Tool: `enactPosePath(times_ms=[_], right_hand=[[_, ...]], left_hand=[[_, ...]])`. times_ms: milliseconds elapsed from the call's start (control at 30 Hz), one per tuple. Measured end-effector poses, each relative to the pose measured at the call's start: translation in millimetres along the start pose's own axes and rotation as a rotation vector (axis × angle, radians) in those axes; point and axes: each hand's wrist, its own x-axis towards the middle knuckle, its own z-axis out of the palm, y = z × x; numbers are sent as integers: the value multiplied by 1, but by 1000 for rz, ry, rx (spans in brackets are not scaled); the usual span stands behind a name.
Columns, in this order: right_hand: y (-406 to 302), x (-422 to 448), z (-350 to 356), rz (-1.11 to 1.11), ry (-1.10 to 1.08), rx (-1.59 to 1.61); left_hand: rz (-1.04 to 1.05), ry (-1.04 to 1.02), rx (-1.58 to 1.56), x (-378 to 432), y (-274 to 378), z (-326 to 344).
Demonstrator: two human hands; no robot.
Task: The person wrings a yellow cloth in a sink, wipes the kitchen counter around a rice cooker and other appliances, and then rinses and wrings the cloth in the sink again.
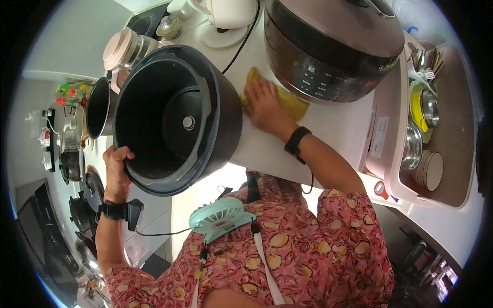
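My left hand (117, 169) grips the near-left rim of a deep black cooker body (227, 115). The cooker body is tilted so its dark inside faces up towards me, and a round metal button (188, 123) shows in its floor. My right hand (265, 104) lies over a folded yellow cloth (292, 103), pressing it against the white countertop (265, 150). This hand is between the black cooker body and a large brown multicooker (331, 57) with a control panel; its fingers look slightly blurred.
Behind the tilted body stand a dark pot (101, 107), a pink-lidded glass jug (127, 50) and a white kettle (233, 13) with a black cord. At right, a pink dish bin (454, 169) holds bowls and cutlery. A mint fan (217, 217) hangs at my chest.
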Motion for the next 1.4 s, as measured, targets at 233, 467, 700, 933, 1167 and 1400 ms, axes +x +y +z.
enactPosePath(times_ms=[233,467,700,933,1167,1400], right_hand=[[-2,18,13,-32,28,59],[19,108,46,-116,61,9],[-13,66,64,-506,115,271],[-34,56,57,-217,-74,178],[-15,156,100,-148,403,12],[-50,80,34,-606,-245,403]], left_hand=[[835,13,794,-17,1,-24],[22,156,171,-14,66,-14],[54,82,353,-21,107,-26],[161,130,548,-23,127,-18],[668,-182,974,-7,141,-35],[376,133,601,-20,145,11]])
